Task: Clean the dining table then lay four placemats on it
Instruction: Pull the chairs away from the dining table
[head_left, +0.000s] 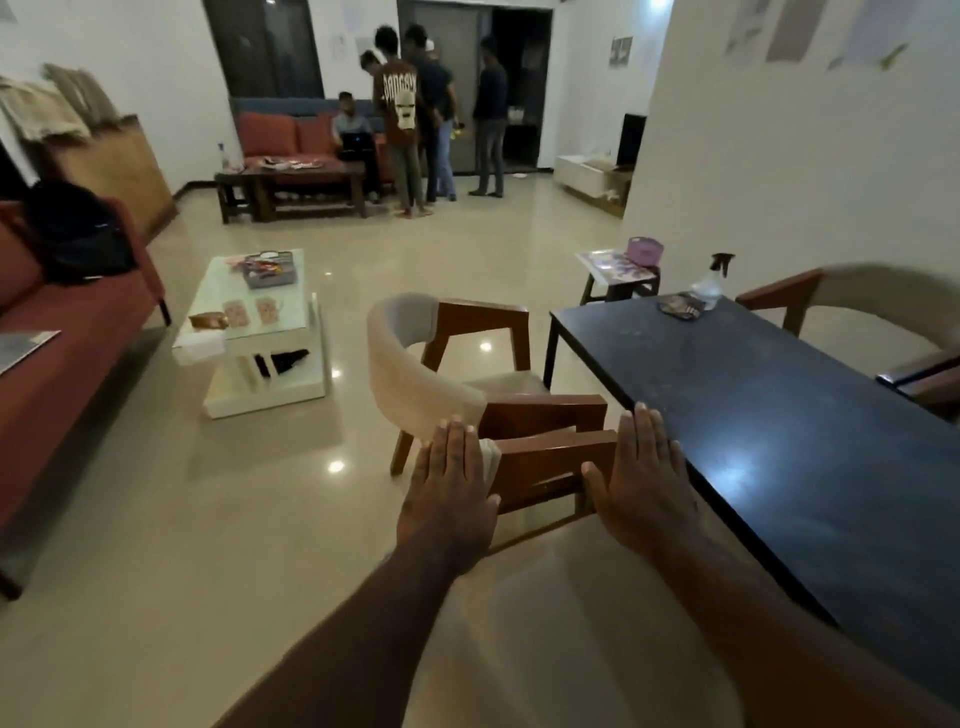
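While both palms lie flat and open, the left hand (451, 488) and right hand (644, 478) flank a wooden chair arm (550, 467) beside the dark table (810, 431).

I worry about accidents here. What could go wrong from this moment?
The spray bottle stands near the far edge of the dining table; a wide wipe might knock it off. Two chairs crowd the table's side near the left hand and right hand, so fingers could get pinched.

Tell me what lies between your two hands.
Head view: between the left hand and right hand sits the near chair's wooden armrest; both palms are open beside it.
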